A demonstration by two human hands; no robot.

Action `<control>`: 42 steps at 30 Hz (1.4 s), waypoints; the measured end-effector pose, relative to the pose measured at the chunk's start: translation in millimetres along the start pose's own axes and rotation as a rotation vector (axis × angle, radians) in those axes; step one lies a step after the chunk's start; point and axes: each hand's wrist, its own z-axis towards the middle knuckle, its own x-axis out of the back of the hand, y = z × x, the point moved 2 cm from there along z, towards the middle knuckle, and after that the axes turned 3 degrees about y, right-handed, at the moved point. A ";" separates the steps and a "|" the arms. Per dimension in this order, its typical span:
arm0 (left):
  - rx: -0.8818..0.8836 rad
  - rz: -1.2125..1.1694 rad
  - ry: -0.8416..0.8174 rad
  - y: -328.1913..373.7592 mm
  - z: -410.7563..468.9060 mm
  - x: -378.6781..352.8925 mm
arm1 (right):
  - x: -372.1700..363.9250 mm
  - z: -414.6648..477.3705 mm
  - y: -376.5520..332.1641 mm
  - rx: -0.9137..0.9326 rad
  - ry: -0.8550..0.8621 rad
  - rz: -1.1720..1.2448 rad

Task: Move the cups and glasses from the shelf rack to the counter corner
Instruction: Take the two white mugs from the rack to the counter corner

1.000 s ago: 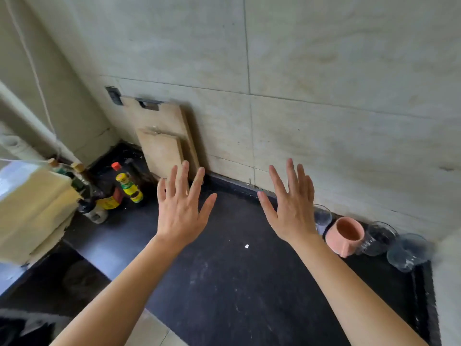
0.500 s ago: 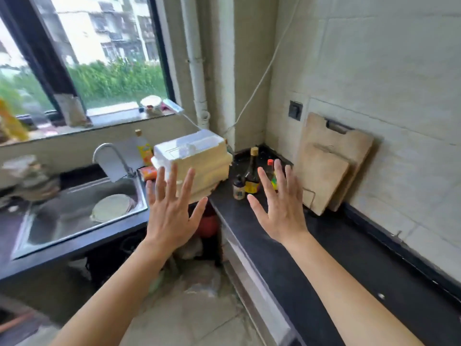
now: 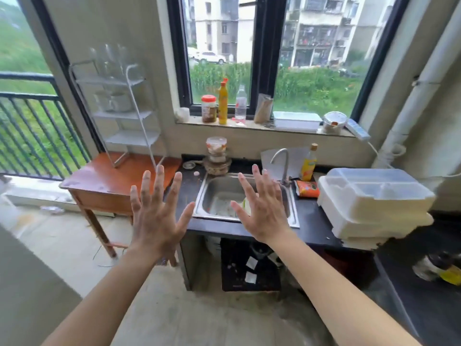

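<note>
**Both hands up and empty, rack in sight**

The shelf rack [image 3: 122, 113] stands on the orange-brown side table [image 3: 117, 181] at the left, against the wall by the balcony door. On its top tier, clear glasses [image 3: 109, 62], blurred, so no telling how many. One tier down, a pair of pale cups [image 3: 113, 102], side by side. The lower tiers look bare.

Out front, the left hand [image 3: 156, 216] is spread wide, fingers splayed, palm facing away, holding nothing. It hangs in the air over the near edge of the side table, well short of the rack. The right hand [image 3: 262, 208] matches it: open, fingers fanned, empty, raised in front of the steel sink [image 3: 217, 196]. Neither hand touches anything.

The sink sits in the black worktop [image 3: 311, 221], just beside the side table. A tap [image 3: 280, 161] rises behind the basin, a yellow bottle [image 3: 308, 159] beside it. To the right, a white lidded dish box [image 3: 374, 203] rests on the worktop. Along the windowsill [image 3: 249, 124] above: a red-capped jar, a tall yellow bottle, a clear bottle.
</note>
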 end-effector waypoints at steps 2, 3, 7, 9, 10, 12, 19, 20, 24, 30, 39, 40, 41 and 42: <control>0.060 0.037 0.004 -39.5 2.8 1.8 | -30.8 30.7 -31.2 0.069 -0.017 0.041; 0.076 0.063 0.005 -57.5 5.1 1.7 | -46.0 45.6 -45.0 0.097 -0.026 0.063; 0.113 0.153 0.009 -123.9 36.8 -9.0 | -102.3 110.2 -85.6 0.187 -0.036 0.104; 0.144 0.201 0.001 -155.4 64.3 -21.9 | -128.9 150.1 -95.0 0.220 -0.009 0.122; 0.162 0.226 -0.009 -170.2 78.9 -30.2 | -142.8 172.1 -97.1 0.233 0.007 0.133; 0.215 0.243 -0.045 -197.1 108.7 -46.0 | -169.3 216.3 -98.7 0.228 0.019 0.166; 0.251 0.297 -0.049 -287.6 211.6 -66.5 | -241.0 358.2 -137.9 0.248 0.000 0.261; 0.257 0.303 -0.036 -302.4 220.4 -65.3 | -249.4 374.8 -150.1 0.250 -0.013 0.270; 0.282 0.309 0.019 -366.0 249.6 -68.7 | -281.9 428.1 -201.0 0.337 -0.038 0.270; 0.346 0.319 -0.103 -479.4 283.2 -128.2 | -346.8 484.0 -248.9 0.338 -0.074 0.211; 0.164 0.113 -0.170 -610.1 389.6 -196.9 | -426.9 582.1 -313.0 0.144 -0.147 0.088; 0.144 0.099 -0.166 -620.2 405.3 -201.4 | -430.2 593.8 -317.9 0.119 -0.140 0.098; 0.130 0.085 -0.165 -628.5 419.3 -206.7 | -432.7 603.4 -321.3 0.079 -0.131 0.114; 0.122 0.068 -0.170 -635.0 430.9 -213.0 | -435.6 610.7 -323.6 0.034 -0.128 0.130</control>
